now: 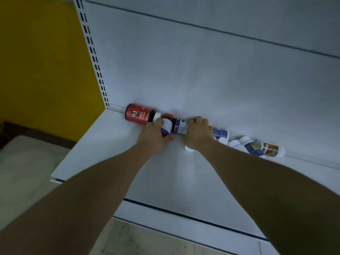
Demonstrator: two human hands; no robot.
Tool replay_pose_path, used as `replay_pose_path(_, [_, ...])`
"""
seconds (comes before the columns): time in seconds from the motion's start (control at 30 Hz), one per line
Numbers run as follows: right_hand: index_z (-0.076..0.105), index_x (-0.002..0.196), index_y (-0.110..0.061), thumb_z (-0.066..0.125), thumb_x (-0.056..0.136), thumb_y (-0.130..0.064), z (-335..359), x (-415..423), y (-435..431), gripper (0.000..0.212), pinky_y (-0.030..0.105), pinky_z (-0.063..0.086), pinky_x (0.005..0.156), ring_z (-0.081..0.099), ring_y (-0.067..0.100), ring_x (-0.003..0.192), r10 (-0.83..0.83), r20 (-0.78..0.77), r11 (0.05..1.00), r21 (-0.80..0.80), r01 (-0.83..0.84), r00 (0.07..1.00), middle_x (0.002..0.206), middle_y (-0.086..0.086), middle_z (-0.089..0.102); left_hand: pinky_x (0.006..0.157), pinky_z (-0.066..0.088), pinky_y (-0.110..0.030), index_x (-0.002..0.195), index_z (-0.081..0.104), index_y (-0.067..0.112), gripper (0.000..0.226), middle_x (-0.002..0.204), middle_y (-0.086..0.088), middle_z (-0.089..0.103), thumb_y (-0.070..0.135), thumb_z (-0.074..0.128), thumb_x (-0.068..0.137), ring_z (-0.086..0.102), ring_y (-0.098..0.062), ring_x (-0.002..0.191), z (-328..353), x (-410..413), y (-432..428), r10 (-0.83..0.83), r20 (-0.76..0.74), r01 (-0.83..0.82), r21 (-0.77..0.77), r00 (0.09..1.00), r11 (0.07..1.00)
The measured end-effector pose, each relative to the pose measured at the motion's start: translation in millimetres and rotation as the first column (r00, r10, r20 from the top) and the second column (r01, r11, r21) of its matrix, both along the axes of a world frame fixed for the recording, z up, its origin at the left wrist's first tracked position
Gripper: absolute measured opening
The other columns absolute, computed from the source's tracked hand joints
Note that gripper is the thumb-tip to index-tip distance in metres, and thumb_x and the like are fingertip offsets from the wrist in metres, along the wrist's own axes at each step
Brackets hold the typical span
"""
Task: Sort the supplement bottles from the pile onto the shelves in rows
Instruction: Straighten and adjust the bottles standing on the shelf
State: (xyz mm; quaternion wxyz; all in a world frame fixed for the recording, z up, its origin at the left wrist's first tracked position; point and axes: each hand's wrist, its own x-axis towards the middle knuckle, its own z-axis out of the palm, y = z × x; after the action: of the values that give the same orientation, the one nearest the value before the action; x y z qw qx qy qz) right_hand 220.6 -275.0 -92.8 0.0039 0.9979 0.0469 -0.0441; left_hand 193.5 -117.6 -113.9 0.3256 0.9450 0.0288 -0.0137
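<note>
Left hand (153, 138) grips purple bottle (167, 126); right hand (197, 134) grips neighbouring bottle (181, 127).

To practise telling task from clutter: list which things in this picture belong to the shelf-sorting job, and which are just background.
Job: red Fe bottle; purple bottle in left hand; purple-labelled bottle under right hand; blue-labelled bottle; bottle pile; shelf.
Background: yellow wall; tiled floor; beige pad.

Yellow wall (46, 52) (dim light), tiled floor (147, 240)
</note>
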Motion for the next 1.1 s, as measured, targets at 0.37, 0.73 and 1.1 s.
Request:
replay_pose_path(0.37, [0.046, 0.129, -0.021, 0.063, 0.083, -0.032, 45, -24, -10, 0.05, 0.028, 0.039, 0.08, 0.053, 0.03, 0.098, -0.004, 0.178, 0.894, 0.441, -0.077, 0.984, 0.114, 0.009, 0.044, 0.076, 0.054, -0.037, 0.113, 0.046, 0.016, 0.034, 0.108, -0.011, 0.055, 0.008, 0.064, 0.085, 0.062, -0.024, 0.088, 45, -46, 19, 0.19, -0.34, -0.387, -0.746, 0.921, 0.542])
replay_pose_path(0.73, [0.061, 0.101, -0.012, 0.068, 0.081, -0.015, 184, -278, 27, 0.021, 0.03, 0.053, 0.065, 0.066, 0.017, 0.075, -0.2, -0.312, -0.422, 0.883, 0.206, 0.929, 0.084, 0.002, 0.068, 0.076, 0.056, -0.046, 0.125, 0.049, 0.032, 0.065, 0.111, -0.02, 0.058, -0.012, 0.038, 0.078, 0.062, -0.038, 0.097, 180, -290, 65, -0.214, -0.253, -0.244, -0.967, 0.944, 0.065])
replay_pose_path(1.1, [0.059, 0.114, -0.019, 0.073, 0.062, -0.026, 287, -420, 16, 0.053, 0.038, 0.056, 0.061, 0.068, 0.027, 0.068, 0.085, -0.278, -0.646, 0.716, 0.265, 0.957, 0.084, 0.013, 0.069, 0.06, 0.055, -0.04, 0.12, 0.054, 0.031, 0.041, 0.092, -0.008, 0.072, 0.019, 0.049, 0.081, 0.07, -0.027, 0.078, 295, -398, 38, -0.262, -0.07, -0.048, -0.995, 0.963, 0.089])
